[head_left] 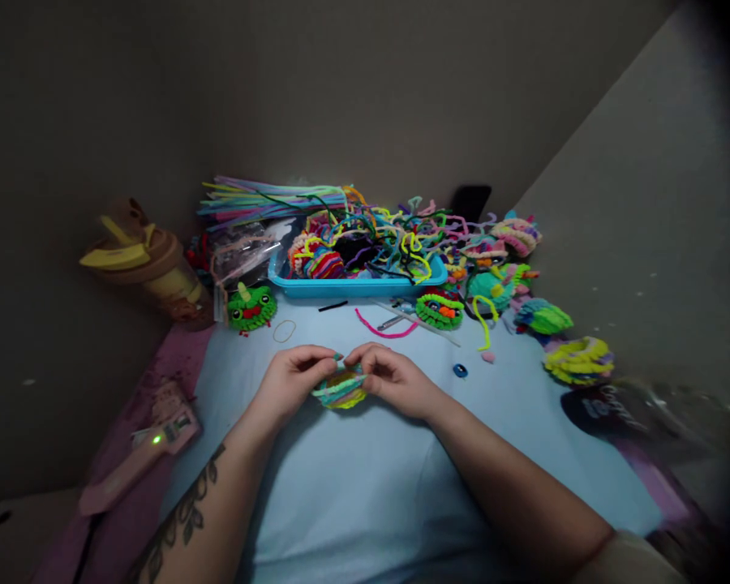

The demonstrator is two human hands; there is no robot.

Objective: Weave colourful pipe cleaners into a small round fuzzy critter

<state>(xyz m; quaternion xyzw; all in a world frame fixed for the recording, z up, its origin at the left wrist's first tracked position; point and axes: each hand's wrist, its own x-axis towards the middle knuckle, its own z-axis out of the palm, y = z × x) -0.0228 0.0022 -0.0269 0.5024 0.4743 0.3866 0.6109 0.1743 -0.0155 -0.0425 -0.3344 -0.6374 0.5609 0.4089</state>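
Observation:
Between my two hands is a small round craft piece [341,393] of coiled pipe cleaners in turquoise, yellow and pale pink. My left hand [301,377] pinches its left upper edge, thumb and forefinger together. On the other side my right hand [395,377] grips the right edge, fingers curled. A bit of green shows at the left fingertips. Just beyond the hands lie a pink pipe cleaner [386,331], a short black piece [332,307] and a rubber band [284,331]. A blue bead-like eye [460,371] rests to the right.
At the back stands a blue tray [358,288] heaped with pipe cleaner pieces. Finished-looking coiled figures, such as a green one [252,308] and a yellow one [577,361], sit around it. A lidded cup [170,280] and a pink glue gun [139,462] are left; a clear plastic cup [638,414] lies right.

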